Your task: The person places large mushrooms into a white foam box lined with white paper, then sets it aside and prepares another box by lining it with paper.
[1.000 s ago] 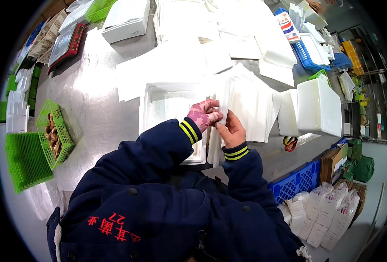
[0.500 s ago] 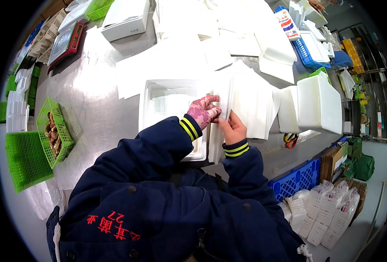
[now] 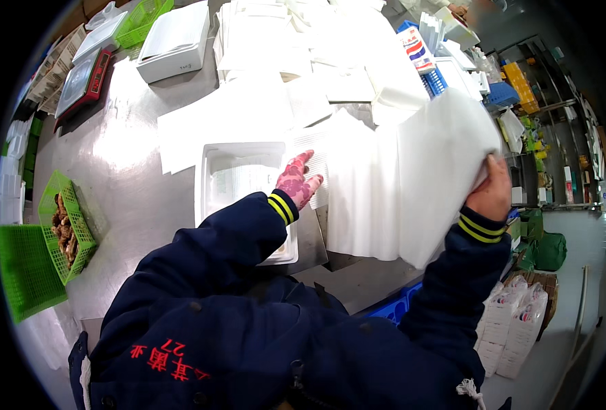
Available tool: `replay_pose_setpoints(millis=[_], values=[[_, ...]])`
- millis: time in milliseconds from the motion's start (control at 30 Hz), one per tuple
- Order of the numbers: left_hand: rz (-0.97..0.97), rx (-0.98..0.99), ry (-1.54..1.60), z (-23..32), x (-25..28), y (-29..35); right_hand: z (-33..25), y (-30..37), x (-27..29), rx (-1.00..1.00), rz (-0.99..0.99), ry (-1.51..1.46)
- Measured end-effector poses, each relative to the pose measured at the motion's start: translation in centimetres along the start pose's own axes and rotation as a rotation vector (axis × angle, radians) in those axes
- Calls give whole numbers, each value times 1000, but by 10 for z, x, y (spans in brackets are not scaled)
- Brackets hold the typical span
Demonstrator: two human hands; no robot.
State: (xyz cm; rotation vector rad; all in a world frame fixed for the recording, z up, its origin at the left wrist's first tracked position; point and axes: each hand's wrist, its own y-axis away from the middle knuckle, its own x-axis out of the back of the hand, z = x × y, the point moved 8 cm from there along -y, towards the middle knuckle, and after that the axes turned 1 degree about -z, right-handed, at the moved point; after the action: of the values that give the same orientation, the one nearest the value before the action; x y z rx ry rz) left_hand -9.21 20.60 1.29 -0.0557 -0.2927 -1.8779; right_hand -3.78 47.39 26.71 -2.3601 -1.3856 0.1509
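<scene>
My left hand, in a pink patterned glove, has its fingers spread over a ribbed white sheet. It holds nothing and is beside the right rim of a white foam box. Out to the right, my bare right hand pinches the edge of a large white foam sheet, which is lifted and bent upward. Its fingertips are partly hidden behind the sheet. More white sheets lie between my two hands.
Green baskets, one with brown mushroom-like pieces, stand at the left edge. A red scale and a white foam box sit at the back left. Piled white sheets cover the back; blue baskets stand back right.
My right hand has swung far to the right, drawing the foam sheet out with it. My hands have come apart, and the left one's fingers have opened. The view has shifted slightly.
</scene>
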Motion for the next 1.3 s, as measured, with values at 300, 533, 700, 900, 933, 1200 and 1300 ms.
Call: replay_pose_setpoints(millis=[300,533,700,900,933,1200,1300], values=[[-268,37,538,50,-30,13,-100,7,-39,-168,-389,-435],[-514,60,1034,101,-71,5,-125,7,-40,-127,-558,-497],[-580,-198,1016,158,-21,28,-47,-5,-35,-309,-426,-559],[-777,-51,1033,154,-7,59,105,53,-85,-541,-706,-303],[-755,-131,983,156,4,65,115,63,-103,-439,-789,-173],[-608,-66,582,110,31,84,167,146,-174,-878,-757,-830],[-657,-61,510,97,22,93,164,156,-181,-803,-715,-971]])
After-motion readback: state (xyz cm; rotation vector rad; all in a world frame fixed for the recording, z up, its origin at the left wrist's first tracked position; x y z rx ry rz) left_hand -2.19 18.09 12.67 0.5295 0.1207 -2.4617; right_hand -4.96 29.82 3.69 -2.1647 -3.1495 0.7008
